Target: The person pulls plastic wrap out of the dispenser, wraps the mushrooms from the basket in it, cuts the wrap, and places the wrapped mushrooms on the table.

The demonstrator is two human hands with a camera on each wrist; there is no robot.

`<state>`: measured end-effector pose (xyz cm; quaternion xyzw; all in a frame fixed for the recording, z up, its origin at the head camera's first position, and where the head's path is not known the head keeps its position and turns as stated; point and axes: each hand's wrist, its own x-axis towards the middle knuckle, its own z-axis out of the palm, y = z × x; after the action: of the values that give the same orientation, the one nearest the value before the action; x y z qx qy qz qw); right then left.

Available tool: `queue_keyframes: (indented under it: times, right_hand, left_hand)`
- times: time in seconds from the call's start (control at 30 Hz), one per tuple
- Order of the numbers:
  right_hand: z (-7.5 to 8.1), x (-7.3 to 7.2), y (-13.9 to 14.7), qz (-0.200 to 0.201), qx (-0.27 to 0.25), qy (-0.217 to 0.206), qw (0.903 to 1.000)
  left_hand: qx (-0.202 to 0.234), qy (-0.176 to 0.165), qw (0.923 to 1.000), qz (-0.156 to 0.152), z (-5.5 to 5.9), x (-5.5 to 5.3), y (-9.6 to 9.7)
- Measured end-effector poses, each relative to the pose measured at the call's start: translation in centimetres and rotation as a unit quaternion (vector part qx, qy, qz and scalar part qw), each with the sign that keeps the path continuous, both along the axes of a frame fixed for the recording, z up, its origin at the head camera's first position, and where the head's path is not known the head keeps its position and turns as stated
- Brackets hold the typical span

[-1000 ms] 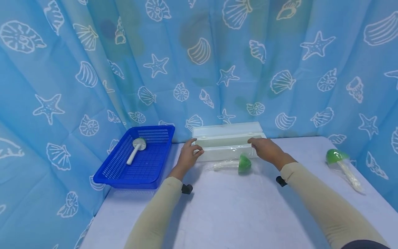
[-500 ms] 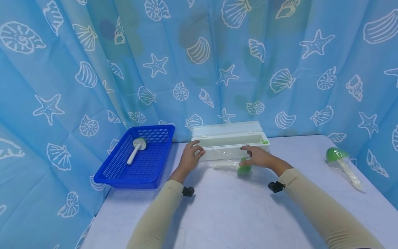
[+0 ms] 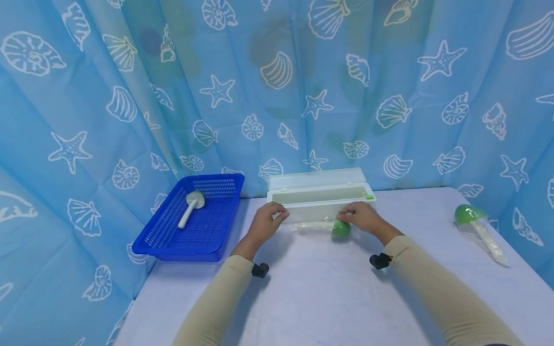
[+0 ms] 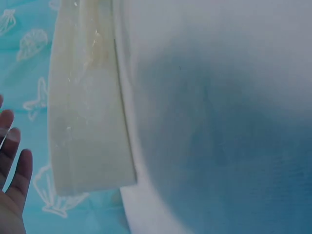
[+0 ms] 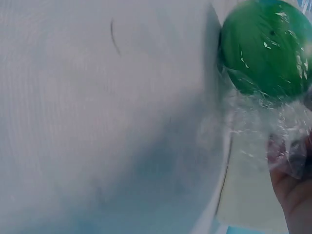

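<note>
Green-domed, white-handled tool [image 3: 341, 231] lies toward the table's [image 3: 324, 288] back edge, before a long white open plastic box [image 3: 311, 212], presumably so clear plastic film [image 5: 292, 117] reaches it; the right hand [image 3: 362, 217] pinches film beside its head; whether the left hand [image 3: 265, 223] holds any, I cannot tell.

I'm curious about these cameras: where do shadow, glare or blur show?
Head view: sharpest, soft shadows on the white cloth-covered table; left wrist view: hazy, small glints over the long white plastic box; right wrist view: soft focus, glare spots on the green rounded head in crinkled clear plastic.
</note>
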<state>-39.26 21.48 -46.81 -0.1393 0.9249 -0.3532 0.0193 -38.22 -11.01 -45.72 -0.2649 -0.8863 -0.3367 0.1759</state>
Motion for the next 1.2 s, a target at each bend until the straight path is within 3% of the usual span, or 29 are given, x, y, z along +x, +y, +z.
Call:
queue_keyframes:
  times: [0.17,0.3,0.53,0.7,0.83,0.9,1.03,1.1,1.2]
  right_hand:
    - [0.1,0.1,-0.9,-0.032,0.030,0.016,0.9989]
    - [0.1,0.1,-1.2,-0.044,0.060,0.031,0.9968]
    - [0.2,0.3,-1.9,-0.049,0.086,0.037,0.9944]
    - [0.1,-0.1,-2.3,-0.052,0.100,0.041,0.9928]
    - [0.2,-0.3,-2.4,-0.055,0.106,0.036,0.9922]
    - [0.3,-0.2,-2.4,-0.057,0.103,0.037,0.9924]
    - [0.4,-0.1,-2.3,-0.055,0.095,0.048,0.9928]
    - [0.4,0.0,-2.2,-0.050,0.091,0.048,0.9934]
    - [0.3,0.0,-2.1,-0.049,0.094,0.042,0.9935]
  left_hand:
    - [-0.052,0.008,0.9981,-0.032,0.5,1.3,0.7]
    - [-0.116,0.009,0.9912,-0.062,0.7,2.5,1.8]
    - [-0.235,-0.007,0.9648,-0.117,-0.1,3.6,4.4]
    - [-0.302,-0.024,0.9428,-0.140,-1.4,3.1,5.9]
    - [-0.327,-0.065,0.9327,-0.137,-2.0,2.4,7.1]
    - [-0.330,-0.090,0.9312,-0.127,-2.1,2.2,7.5]
    - [-0.292,-0.148,0.9372,-0.121,-2.1,1.7,7.8]
    - [-0.247,-0.188,0.9420,-0.127,-2.0,1.4,7.5]
    - [-0.143,-0.234,0.9529,-0.129,-1.8,0.8,6.8]
